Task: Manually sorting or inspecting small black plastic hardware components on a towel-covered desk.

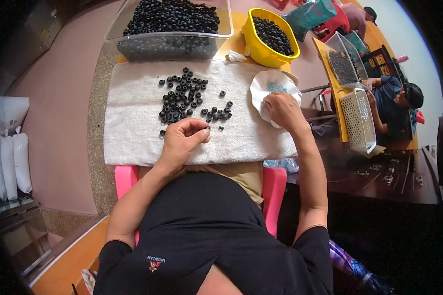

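My left hand (180, 141) is pinched at the near side of a white towel, a small dark piece just showing between thumb and forefinger. It looks like one of the black ring-shaped pieces (182, 96) with central holes, which lie loose on the towel just beyond this hand. A smaller group (220, 114) of them sits to the right of its fingertips. Over at the right, my right hand (284, 111) reaches into a white, wavy-rimmed dish (259, 93) holding tiny light-blue pieces (277, 87). Its fingers are drawn together and bent downward; whatever they hold is hidden.
Beyond the towel (133, 142) stand a clear plastic bin (167, 49) and a yellow tub (255, 44), both full of black pieces. Crumpled white tissue (236, 56) lies between them. At a table on the right, another person (394, 101) works beside a white perforated basket (358, 120).
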`<state>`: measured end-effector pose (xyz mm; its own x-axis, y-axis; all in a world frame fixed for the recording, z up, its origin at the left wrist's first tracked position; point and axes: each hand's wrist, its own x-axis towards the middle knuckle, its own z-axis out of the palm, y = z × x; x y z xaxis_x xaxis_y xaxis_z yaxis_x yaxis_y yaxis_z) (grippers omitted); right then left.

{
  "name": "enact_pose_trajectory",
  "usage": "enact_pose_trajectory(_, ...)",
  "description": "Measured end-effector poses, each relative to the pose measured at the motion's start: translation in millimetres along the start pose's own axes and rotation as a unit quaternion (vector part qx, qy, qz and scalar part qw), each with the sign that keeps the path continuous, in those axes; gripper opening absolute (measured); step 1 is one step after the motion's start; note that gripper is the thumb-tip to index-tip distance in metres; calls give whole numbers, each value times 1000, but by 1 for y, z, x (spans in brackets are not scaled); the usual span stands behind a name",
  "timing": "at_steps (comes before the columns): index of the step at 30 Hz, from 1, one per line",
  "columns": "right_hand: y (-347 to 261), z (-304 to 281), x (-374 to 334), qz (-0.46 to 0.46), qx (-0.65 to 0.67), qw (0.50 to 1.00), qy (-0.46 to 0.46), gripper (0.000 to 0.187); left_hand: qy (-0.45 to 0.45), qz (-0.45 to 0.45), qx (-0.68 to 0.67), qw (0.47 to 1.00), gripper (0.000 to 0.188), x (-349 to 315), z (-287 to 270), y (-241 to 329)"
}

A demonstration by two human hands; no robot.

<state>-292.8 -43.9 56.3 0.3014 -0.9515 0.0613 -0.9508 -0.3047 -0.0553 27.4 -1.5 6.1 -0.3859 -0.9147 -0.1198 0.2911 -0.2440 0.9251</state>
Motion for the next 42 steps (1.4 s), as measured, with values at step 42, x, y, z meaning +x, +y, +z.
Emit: enact_pose_trajectory(42,-81,-3,-44,36,467,869,162,9,-6,-89,-125,988,14,-3,3,11)
